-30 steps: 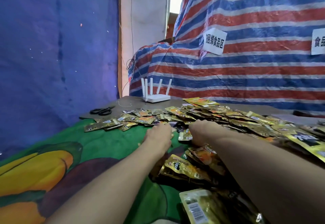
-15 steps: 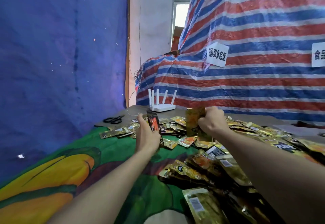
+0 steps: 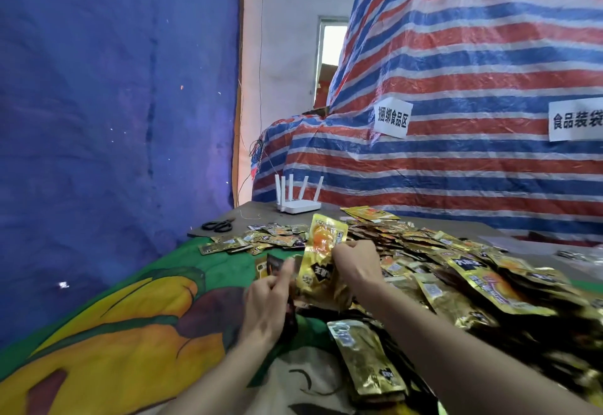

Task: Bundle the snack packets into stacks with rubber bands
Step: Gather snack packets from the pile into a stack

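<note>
A wide pile of gold snack packets (image 3: 456, 271) covers the right and far part of the table. My right hand (image 3: 355, 264) holds a gold packet (image 3: 321, 251) upright above the table, its orange picture facing me. My left hand (image 3: 270, 303) sits just left of it and grips a darker packet (image 3: 272, 266), which is blurred. The two hands are close together over the green cloth. No rubber band is visible.
Black scissors (image 3: 218, 225) lie at the far left of the table, and a white router (image 3: 298, 201) stands behind the pile. A green and yellow printed cloth (image 3: 130, 316) covers the near table. A blue sheet hangs left; a striped tarp rises behind.
Both hands have come back from the far pile toward me, each carrying a packet. The right hand's packet has turned to face me and now stands beside the left hand's packet.
</note>
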Action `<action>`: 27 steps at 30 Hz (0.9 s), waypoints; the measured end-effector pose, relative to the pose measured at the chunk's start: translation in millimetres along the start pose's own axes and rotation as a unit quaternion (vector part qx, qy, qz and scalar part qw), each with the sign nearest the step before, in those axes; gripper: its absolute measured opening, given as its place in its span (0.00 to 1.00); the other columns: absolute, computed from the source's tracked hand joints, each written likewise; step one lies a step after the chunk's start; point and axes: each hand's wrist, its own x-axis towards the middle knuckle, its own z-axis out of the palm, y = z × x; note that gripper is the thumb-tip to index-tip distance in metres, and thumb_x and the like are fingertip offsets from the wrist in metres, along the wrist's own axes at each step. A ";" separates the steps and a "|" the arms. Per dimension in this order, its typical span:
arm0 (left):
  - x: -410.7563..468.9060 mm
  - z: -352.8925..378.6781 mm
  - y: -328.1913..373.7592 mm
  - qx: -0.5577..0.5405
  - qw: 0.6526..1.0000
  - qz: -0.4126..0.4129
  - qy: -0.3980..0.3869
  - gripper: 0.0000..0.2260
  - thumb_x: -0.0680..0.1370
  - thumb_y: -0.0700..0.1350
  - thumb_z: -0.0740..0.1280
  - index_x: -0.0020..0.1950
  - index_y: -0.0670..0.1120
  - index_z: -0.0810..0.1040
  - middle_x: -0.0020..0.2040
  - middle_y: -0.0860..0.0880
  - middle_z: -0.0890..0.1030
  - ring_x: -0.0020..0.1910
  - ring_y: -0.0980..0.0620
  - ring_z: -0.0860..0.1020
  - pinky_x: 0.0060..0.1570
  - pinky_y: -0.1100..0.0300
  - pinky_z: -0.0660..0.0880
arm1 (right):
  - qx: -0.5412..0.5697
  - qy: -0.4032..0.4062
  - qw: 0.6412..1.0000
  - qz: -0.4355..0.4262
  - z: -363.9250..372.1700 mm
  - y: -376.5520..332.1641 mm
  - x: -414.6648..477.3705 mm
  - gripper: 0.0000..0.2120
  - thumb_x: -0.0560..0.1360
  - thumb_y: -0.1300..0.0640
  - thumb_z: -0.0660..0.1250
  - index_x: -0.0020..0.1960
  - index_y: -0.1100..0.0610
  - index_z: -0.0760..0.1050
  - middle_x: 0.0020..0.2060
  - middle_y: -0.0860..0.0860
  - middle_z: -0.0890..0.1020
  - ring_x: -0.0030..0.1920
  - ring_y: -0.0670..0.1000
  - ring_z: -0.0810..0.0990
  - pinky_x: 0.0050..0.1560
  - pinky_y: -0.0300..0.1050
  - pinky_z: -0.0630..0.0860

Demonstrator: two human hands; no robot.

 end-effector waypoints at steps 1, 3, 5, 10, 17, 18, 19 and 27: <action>-10.0 -2.5 0.8 0.001 1.000 -0.016 0.015 0.28 0.77 0.67 0.61 0.26 0.49 0.66 0.23 0.54 0.68 0.25 0.56 0.66 0.31 0.58 0.63 | 0.016 0.005 1.000 -0.004 2.1 3.5 -13.3 0.12 0.71 0.67 0.60 0.32 0.56 0.66 0.27 0.52 0.67 0.31 0.51 0.64 0.35 0.44 0.60; -23.5 -5.3 7.2 -0.001 0.997 -0.067 0.049 0.31 0.74 0.71 0.61 0.24 0.49 0.59 0.20 0.54 0.64 0.24 0.54 0.65 0.31 0.58 0.62 | 0.058 0.043 0.997 -0.006 6.8 10.4 -34.4 0.10 0.71 0.66 0.61 0.33 0.57 0.68 0.35 0.46 0.66 0.32 0.57 0.67 0.36 0.45 0.60; -32.6 -7.2 12.6 -0.006 0.991 -0.111 0.077 0.32 0.74 0.71 0.60 0.24 0.48 0.62 0.20 0.53 0.66 0.25 0.51 0.67 0.30 0.58 0.61 | 0.126 0.069 0.990 0.005 12.1 16.0 -50.3 0.06 0.73 0.65 0.62 0.37 0.59 0.72 0.37 0.49 0.68 0.34 0.58 0.69 0.37 0.46 0.63; -47.1 -11.8 1.3 -0.067 0.990 -0.117 0.034 0.22 0.77 0.56 0.71 0.35 0.38 0.78 0.28 0.41 0.76 0.33 0.43 0.74 0.36 0.52 0.70 | 0.080 0.110 0.990 -0.028 19.8 35.5 -85.3 0.14 0.76 0.63 0.59 0.32 0.56 0.67 0.28 0.52 0.70 0.29 0.49 0.66 0.33 0.48 0.66; -50.4 -10.3 2.8 -0.041 0.999 0.032 0.008 0.12 0.82 0.47 0.65 0.41 0.42 0.75 0.38 0.51 0.77 0.42 0.50 0.75 0.39 0.73 0.67 | -0.138 0.078 0.986 -0.043 26.3 48.6 -91.2 0.10 0.74 0.57 0.59 0.54 0.54 0.62 0.38 0.51 0.78 0.37 0.54 0.76 0.40 0.50 0.68; -50.9 -8.3 2.3 -0.028 0.998 0.049 0.019 0.13 0.83 0.45 0.63 0.40 0.42 0.72 0.36 0.50 0.75 0.39 0.51 0.73 0.37 0.72 0.66 | -0.142 0.071 0.986 -0.056 29.1 48.8 -94.1 0.13 0.74 0.57 0.60 0.56 0.54 0.61 0.39 0.52 0.80 0.37 0.55 0.77 0.40 0.50 0.68; -51.2 -7.8 2.2 -0.018 0.997 0.064 0.034 0.14 0.83 0.44 0.63 0.38 0.43 0.70 0.35 0.50 0.74 0.37 0.53 0.72 0.37 0.71 0.66 | -0.140 0.058 0.986 -0.069 31.5 49.7 -96.4 0.15 0.75 0.57 0.60 0.59 0.55 0.59 0.42 0.53 0.82 0.39 0.56 0.77 0.41 0.50 0.67; -39.1 -16.7 -8.2 -0.040 0.994 0.057 0.081 0.14 0.83 0.47 0.62 0.44 0.39 0.78 0.41 0.41 0.81 0.45 0.38 0.77 0.44 0.49 0.72 | 0.033 -0.129 0.984 -0.122 28.9 59.9 -91.5 0.20 0.74 0.58 0.72 0.61 0.47 0.70 0.49 0.43 0.81 0.47 0.38 0.81 0.46 0.34 0.78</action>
